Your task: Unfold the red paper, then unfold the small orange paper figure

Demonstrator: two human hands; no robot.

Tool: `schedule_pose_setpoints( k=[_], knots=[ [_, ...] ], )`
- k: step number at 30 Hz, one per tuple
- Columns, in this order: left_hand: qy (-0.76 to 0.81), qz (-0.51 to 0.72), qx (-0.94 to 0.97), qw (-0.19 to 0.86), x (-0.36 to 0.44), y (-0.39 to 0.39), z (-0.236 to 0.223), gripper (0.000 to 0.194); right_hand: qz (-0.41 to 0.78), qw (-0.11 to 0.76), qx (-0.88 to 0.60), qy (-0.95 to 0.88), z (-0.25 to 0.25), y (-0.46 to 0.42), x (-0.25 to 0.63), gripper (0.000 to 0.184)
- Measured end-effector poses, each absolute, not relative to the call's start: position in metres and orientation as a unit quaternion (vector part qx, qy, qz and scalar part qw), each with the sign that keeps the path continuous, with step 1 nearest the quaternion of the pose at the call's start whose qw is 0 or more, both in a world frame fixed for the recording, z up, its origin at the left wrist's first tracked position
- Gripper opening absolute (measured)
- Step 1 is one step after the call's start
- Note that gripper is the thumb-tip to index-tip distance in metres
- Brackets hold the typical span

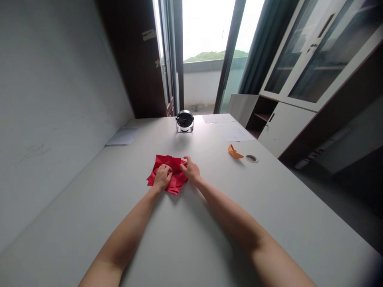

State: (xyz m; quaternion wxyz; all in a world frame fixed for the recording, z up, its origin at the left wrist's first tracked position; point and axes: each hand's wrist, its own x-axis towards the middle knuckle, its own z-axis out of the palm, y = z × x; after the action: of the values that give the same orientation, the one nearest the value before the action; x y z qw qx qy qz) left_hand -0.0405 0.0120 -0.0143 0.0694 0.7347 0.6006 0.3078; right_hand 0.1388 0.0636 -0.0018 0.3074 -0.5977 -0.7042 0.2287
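Several layers of red paper (170,160), creased and with pointed corners, lie in a loose stack on the white table (191,223). My left hand (163,176) rests on the left middle of the stack, its fingers curled in against the paper. At the right edge, my right hand (191,169) has its thumb and fingers closed on a piece of the red paper, while one finger points outward. Parts of the paper under both hands are hidden.
A round silver device (184,121) on a stand is at the far middle. To the right sit an orange folded-paper figure (235,152) and a white tape roll (251,158). White sheets (239,133) lie far right, with more papers (122,136) by the left wall.
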Motion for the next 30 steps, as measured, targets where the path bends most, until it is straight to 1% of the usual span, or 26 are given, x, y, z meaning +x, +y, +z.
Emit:
schedule_pose_setpoints(
  k=[2,5,6,10,13,16,18,19,21,22,24,26,30],
  knots=[
    [0.599,0.302,0.738,0.073,-0.041,0.012,-0.014,0.009,0.245,0.309,-0.609,-0.689,-0.001,0.070,0.135,0.038],
    [0.589,0.307,0.743,0.079,-0.040,0.011,-0.014,0.009,0.252,0.289,-0.623,-0.682,0.000,0.080,0.128,0.019],
    [0.586,0.309,0.745,0.081,-0.040,0.011,-0.013,0.009,0.249,0.286,-0.626,-0.681,0.000,0.083,0.126,0.017],
    [0.582,0.307,0.749,0.079,-0.039,0.009,-0.012,0.009,0.231,0.311,-0.639,-0.664,-0.002,0.091,0.127,0.018],
    [0.584,0.300,0.750,0.078,-0.038,0.009,-0.012,0.009,0.238,0.320,-0.642,-0.654,-0.003,0.094,0.132,0.021],
    [0.584,0.294,0.752,0.085,-0.038,0.009,-0.012,0.010,0.255,0.311,-0.621,-0.673,-0.003,0.091,0.133,0.029],
    [0.584,0.289,0.753,0.091,-0.037,0.009,-0.012,0.010,0.234,0.297,-0.599,-0.706,-0.004,0.086,0.129,0.033],
    [0.583,0.286,0.754,0.092,-0.037,0.008,-0.012,0.010,0.213,0.292,-0.590,-0.722,-0.004,0.084,0.128,0.031],
    [0.581,0.284,0.758,0.087,-0.036,0.008,-0.012,0.009,0.176,0.287,-0.584,-0.738,-0.005,0.080,0.126,0.021],
    [0.579,0.282,0.760,0.083,-0.036,0.007,-0.012,0.011,0.168,0.288,-0.590,-0.736,-0.006,0.080,0.126,0.016],
    [0.576,0.273,0.767,0.077,-0.035,0.005,-0.012,0.022,0.169,0.287,-0.613,-0.716,-0.007,0.081,0.130,0.014],
    [0.573,0.254,0.775,0.077,-0.033,0.003,-0.011,0.037,0.168,0.280,-0.636,-0.699,-0.007,0.085,0.137,0.014],
    [0.572,0.199,0.792,0.079,-0.028,0.000,-0.011,0.065,0.118,0.267,-0.642,-0.709,-0.011,0.090,0.153,0.010]
  ],
)
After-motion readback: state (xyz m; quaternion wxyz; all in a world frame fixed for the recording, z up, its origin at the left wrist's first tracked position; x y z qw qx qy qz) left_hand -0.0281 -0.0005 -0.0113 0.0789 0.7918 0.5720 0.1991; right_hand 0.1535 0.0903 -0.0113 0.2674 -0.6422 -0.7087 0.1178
